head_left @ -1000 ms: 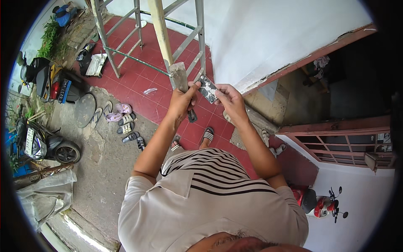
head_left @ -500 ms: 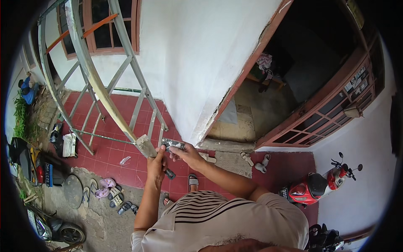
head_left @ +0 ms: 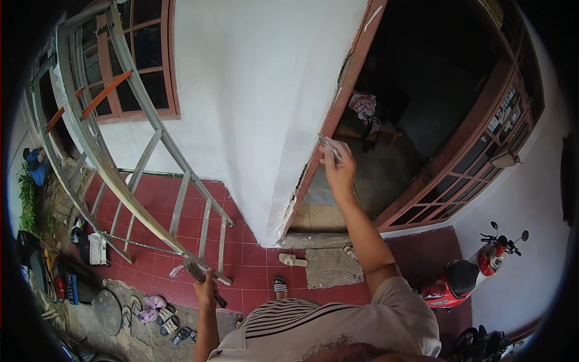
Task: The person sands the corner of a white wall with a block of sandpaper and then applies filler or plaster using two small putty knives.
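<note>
My left hand (head_left: 205,291) is low at centre-left, closed around a putty knife (head_left: 195,271). The broad, smeared blade points up and left, and the dark handle sticks out below my fist. My right hand (head_left: 339,166) is raised at the door frame (head_left: 344,90), fingers pinched on a small flat scraper (head_left: 329,146) smeared with pale filler. That scraper is seen nearly edge-on at the frame's inner edge; whether it touches the wood I cannot tell. Rough, chipped plaster runs down the wall (head_left: 265,120) beside the frame.
An aluminium ladder (head_left: 148,154) stands at left on red tiles (head_left: 247,262). A doormat (head_left: 332,268) and a sandal (head_left: 292,260) lie by the doorway. A red scooter (head_left: 449,280) is parked at right. More footwear (head_left: 155,301) lies at lower left. Another person (head_left: 37,169) is far left.
My hands were together; now they are apart. My right hand has risen with the scraper to the door frame. The left has dropped with the putty knife. The view has shifted.
</note>
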`<state>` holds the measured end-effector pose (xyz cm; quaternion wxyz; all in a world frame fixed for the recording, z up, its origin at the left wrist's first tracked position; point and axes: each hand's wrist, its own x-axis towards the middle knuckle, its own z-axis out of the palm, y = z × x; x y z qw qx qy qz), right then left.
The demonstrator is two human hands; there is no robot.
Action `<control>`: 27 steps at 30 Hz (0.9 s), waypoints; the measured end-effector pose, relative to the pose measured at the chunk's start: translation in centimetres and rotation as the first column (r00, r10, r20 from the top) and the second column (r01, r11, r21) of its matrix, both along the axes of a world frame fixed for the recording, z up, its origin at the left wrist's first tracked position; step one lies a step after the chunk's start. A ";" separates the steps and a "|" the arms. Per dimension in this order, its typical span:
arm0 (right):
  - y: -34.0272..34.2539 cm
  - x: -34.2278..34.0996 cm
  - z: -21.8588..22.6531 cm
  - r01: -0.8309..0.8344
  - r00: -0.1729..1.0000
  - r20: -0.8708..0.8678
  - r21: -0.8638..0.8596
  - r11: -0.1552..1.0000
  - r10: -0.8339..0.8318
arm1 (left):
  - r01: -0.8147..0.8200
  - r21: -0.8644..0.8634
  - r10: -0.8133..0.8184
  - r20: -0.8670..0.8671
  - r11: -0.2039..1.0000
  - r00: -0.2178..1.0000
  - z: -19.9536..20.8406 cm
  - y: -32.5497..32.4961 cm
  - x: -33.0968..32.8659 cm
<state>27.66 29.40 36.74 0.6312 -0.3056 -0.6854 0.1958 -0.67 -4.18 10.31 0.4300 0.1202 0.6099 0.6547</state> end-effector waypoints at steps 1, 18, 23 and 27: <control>1.3 0.9 3.4 0.103 0.994 0.024 0.126 0.987 -0.107 | -0.057 -0.077 0.056 -0.016 0.995 0.998 -2.3 -0.1 -0.5; 17.6 3.5 22.7 0.332 0.748 -0.013 0.873 0.357 -0.664 | -0.474 -0.250 0.483 -0.031 0.844 0.875 -11.2 1.8 -1.1; 18.3 4.0 23.9 0.315 0.722 0.013 0.884 0.346 -0.692 | -0.487 -0.316 0.502 -0.039 0.814 0.864 -13.6 3.0 -3.1; 18.8 4.3 23.4 0.311 0.650 0.040 0.897 0.313 -0.759 | -0.408 -0.340 0.404 -0.086 0.847 0.910 -14.9 3.6 -3.9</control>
